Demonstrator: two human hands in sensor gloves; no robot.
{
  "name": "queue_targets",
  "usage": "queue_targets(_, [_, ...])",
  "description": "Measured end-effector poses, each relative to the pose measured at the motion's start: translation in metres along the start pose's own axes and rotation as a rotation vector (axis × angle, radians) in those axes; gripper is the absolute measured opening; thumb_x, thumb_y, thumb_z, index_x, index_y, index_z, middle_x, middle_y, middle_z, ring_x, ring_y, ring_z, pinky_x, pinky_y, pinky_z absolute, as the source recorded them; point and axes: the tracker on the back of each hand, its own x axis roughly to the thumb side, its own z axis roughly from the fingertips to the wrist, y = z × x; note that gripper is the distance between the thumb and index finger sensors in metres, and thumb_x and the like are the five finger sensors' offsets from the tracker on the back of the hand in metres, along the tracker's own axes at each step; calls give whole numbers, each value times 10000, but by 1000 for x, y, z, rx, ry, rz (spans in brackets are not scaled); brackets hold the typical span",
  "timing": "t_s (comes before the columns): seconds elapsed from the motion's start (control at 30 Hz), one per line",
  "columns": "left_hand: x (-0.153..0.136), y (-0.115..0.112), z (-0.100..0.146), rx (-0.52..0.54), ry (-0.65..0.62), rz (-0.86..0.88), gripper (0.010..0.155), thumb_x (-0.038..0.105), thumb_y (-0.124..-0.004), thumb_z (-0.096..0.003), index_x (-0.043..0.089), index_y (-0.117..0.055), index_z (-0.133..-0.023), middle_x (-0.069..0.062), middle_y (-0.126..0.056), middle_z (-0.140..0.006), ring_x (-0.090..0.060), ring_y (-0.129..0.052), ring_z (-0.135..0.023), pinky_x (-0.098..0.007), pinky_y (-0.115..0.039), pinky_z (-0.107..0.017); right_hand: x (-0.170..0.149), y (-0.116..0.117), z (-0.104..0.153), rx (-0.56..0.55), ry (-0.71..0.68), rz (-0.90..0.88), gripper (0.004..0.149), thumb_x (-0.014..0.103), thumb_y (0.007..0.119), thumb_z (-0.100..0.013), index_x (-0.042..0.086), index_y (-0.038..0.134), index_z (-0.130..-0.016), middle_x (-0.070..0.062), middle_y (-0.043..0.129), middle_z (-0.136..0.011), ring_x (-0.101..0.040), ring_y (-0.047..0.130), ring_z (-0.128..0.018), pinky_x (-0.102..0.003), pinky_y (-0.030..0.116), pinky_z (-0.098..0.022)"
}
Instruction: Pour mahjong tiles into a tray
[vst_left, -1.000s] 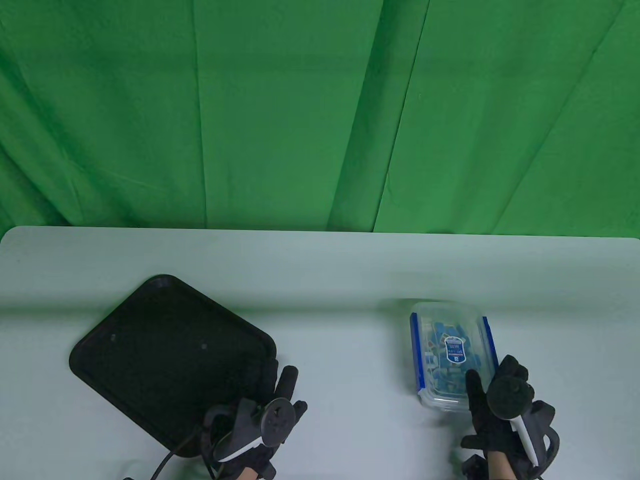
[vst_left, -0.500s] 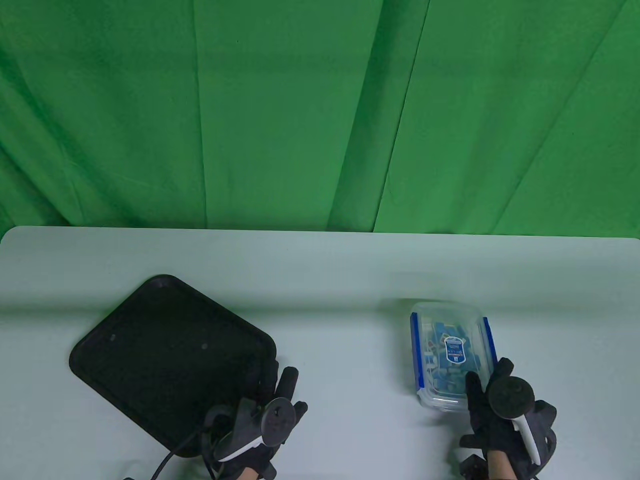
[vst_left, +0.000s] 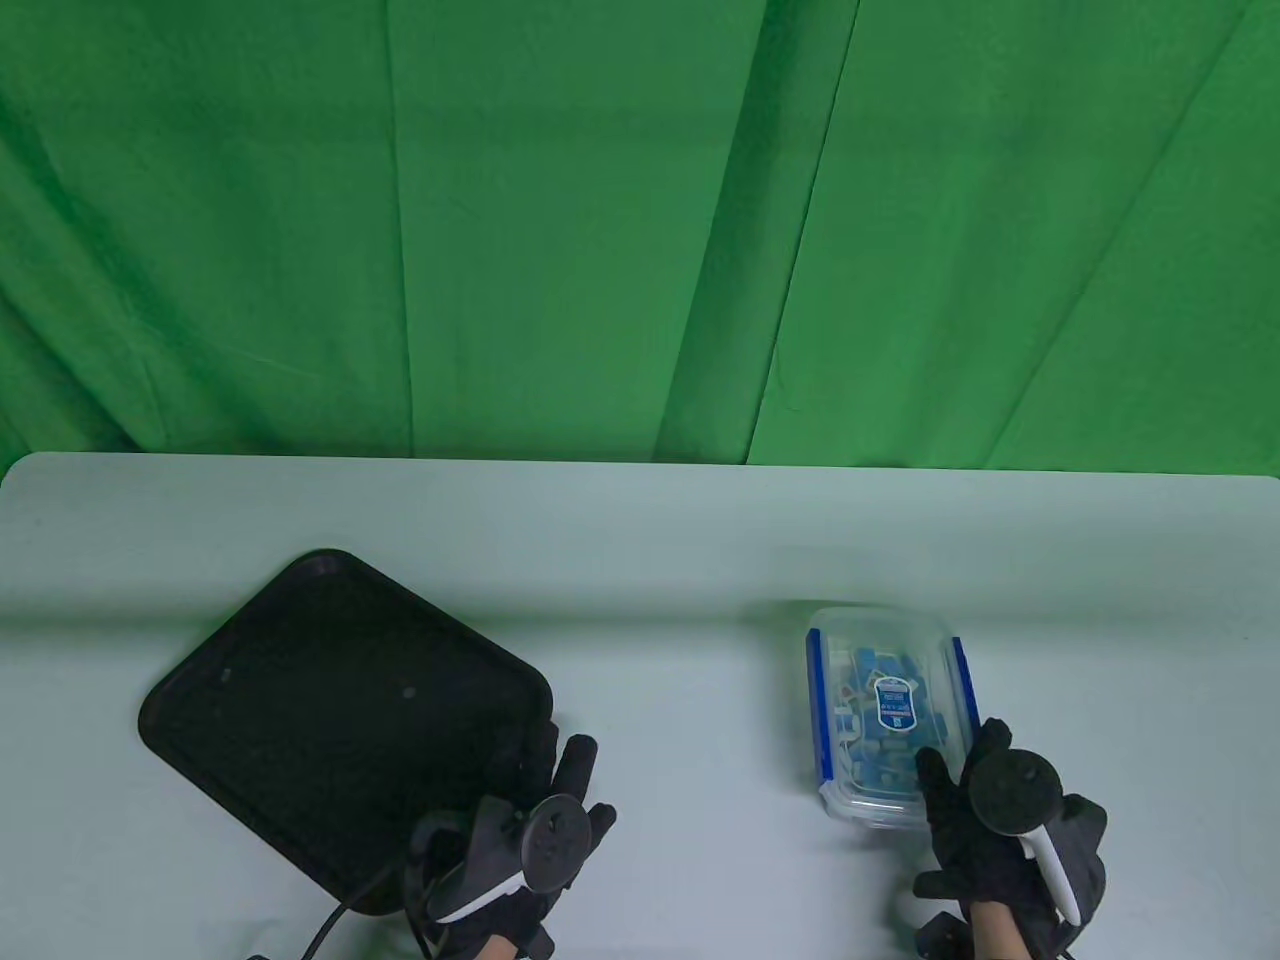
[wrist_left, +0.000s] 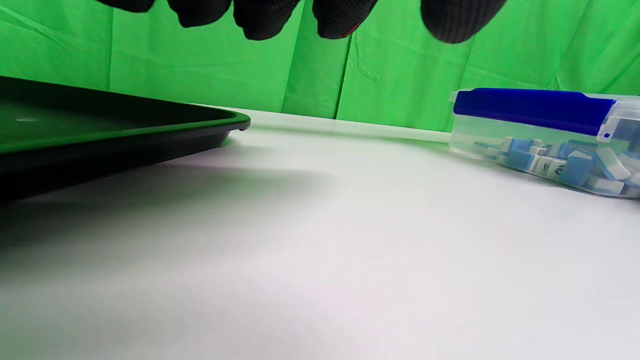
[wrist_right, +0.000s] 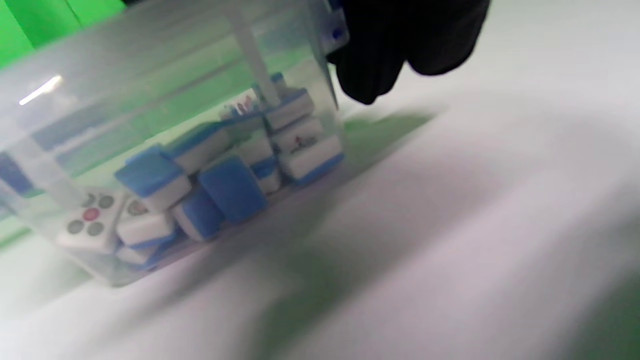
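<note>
A clear plastic box (vst_left: 885, 700) with blue lid clips holds several blue-and-white mahjong tiles (wrist_right: 220, 185). It sits on the right of the table and also shows in the left wrist view (wrist_left: 540, 130). My right hand (vst_left: 960, 775) grips its near end, thumb on the lid and fingers (wrist_right: 390, 50) at the right corner. The lid is on. A black empty tray (vst_left: 330, 700) lies on the left, seen low in the left wrist view (wrist_left: 100, 135). My left hand (vst_left: 570, 770) rests by the tray's near right corner, its fingertips (wrist_left: 260, 20) free and holding nothing.
The white table (vst_left: 650, 560) runs back to a green curtain (vst_left: 640, 230). A bare strip of table separates tray and box. A black cable (vst_left: 330, 920) trails from my left wrist at the near edge.
The box has shifted a little to the left and turned slightly, with my right hand moving along on it. My left hand and the tray have not moved.
</note>
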Motion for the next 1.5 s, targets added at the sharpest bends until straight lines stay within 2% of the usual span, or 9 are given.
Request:
queue_targets(0.5, [2, -2, -1, -4, -9, 16, 701, 563, -515, -636, 201, -389, -1224, -263, -405, -1238, -566, -398, -1093, -721, -446, -676, 16, 5, 4, 120, -81, -4, 886, 567, 592, -677, -12, 158, -1189, -274, 541, -1169, -401, 766, -922, -639, 588, -760])
queue_targets(0.93, [6, -3, 0, 22, -44, 50, 701, 562, -516, -636, 185, -409, -1217, -262, -453, -1229, -564, -455, -1082, -695, -503, -678, 41, 19, 13, 229, -171, 19, 943, 606, 623, -654, -30, 177, -1188, -236, 607, -1125, -357, 802, -869, -616, 616, -754])
queue_targets(1.27, [9, -6, -1, 50, -78, 109, 704, 553, -519, -635, 137, -468, -1200, -257, -637, -1165, -523, -697, -995, -596, -680, -630, 63, 33, 23, 322, -244, 32, 1021, 651, 672, -613, -57, 202, -1179, -177, 698, -1055, -306, 855, -794, -585, 660, -737])
queue_targets(1.5, [9, -12, -3, -12, -81, 199, 722, 553, -510, -638, 62, -546, -1166, -247, -823, -1045, -471, -879, -852, -524, -778, -549, 81, 44, 35, 373, -306, 79, 1043, 669, 675, -601, -68, 212, -1175, -156, 738, -1015, -284, 882, -754, -567, 686, -722])
